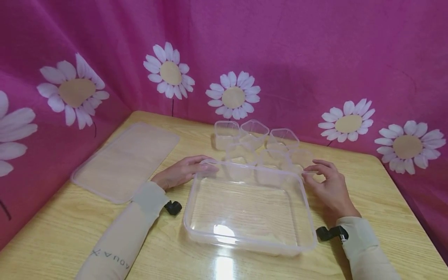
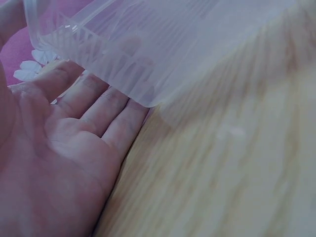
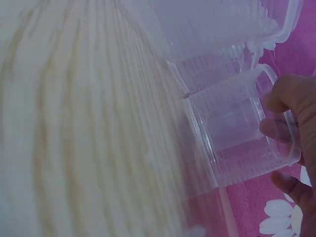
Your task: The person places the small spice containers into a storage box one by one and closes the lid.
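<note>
- Clear container [image 1: 245, 212] on the bench [image 1: 381, 206], directly in front of the person, between the two hands; long axis runs left to right.
- Right hand [image 1: 327, 186]: thumb and fingers pinch the rim of the rightmost small cup [image 3: 229, 126].
- Key relation: that cup sits just beyond the container's far right corner, outside the rim. From the right hand it lies toward the middle of the bench. Right hand clearly the nearer; left well off from it.
- Whether the cup's base is clear of the bench: cannot tell.
- Left hand [image 1: 180, 173]: fingers nearly straight, laid against the container's far left corner, fingertips showing through the plastic. Thumb's contact unclear.
- Hands well apart, container's width between them.
- Other small cups [image 1: 254, 136] grouped beyond the container's far long side.
- Clear lid [image 1: 127, 161] flat on the bench, left of the left hand.
</note>
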`<state>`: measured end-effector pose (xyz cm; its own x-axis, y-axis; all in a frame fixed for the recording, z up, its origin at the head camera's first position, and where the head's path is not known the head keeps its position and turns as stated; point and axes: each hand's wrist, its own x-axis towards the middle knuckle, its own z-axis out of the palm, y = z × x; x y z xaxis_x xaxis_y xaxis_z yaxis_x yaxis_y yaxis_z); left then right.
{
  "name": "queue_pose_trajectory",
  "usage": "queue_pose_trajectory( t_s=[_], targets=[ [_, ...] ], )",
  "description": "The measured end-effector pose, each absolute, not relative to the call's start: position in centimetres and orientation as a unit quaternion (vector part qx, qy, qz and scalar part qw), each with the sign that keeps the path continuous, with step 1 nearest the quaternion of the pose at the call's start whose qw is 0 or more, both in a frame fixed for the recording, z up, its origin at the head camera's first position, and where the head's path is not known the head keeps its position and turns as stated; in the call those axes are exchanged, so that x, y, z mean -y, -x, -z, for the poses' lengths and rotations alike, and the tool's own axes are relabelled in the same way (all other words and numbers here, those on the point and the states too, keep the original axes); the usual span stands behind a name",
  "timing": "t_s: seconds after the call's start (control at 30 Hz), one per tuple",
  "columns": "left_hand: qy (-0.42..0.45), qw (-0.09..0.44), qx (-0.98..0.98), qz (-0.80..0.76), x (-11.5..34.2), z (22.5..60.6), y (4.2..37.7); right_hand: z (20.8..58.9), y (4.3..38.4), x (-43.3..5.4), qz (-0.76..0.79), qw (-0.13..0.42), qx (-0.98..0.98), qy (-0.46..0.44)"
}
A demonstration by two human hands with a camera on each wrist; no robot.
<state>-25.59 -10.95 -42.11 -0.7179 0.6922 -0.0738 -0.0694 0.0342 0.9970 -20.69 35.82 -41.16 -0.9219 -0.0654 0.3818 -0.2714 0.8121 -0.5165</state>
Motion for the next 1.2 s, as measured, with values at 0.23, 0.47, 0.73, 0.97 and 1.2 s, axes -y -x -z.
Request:
queue_pose_trajectory(
  t_s=[0.23, 0.47, 0.73, 0.97, 1.2],
  targets=[
    [-0.236, 0.291, -0.663, -0.647, 10.99, 42.12, 25.58, 41.20, 20.59, -35.37, -0.285, 0.188, 0.935, -0.099],
    [-0.242, 0.288, -0.661, -0.649, 10.96, 41.94, 25.50, 41.52, 20.67, -35.20, -0.285, 0.224, 0.925, -0.116],
    [-0.233, 0.287, -0.670, -0.644, 10.82, 41.89, 25.46, 41.96, 20.83, -35.17, -0.281, 0.237, 0.919, -0.141],
    [-0.232, 0.285, -0.671, -0.644, 10.79, 41.98, 25.52, 42.00, 20.87, -35.08, -0.268, 0.246, 0.920, -0.149],
    [-0.234, 0.286, -0.666, -0.648, 10.82, 42.26, 25.66, 41.80, 20.67, -34.88, -0.260, 0.230, 0.927, -0.141]
  ],
)
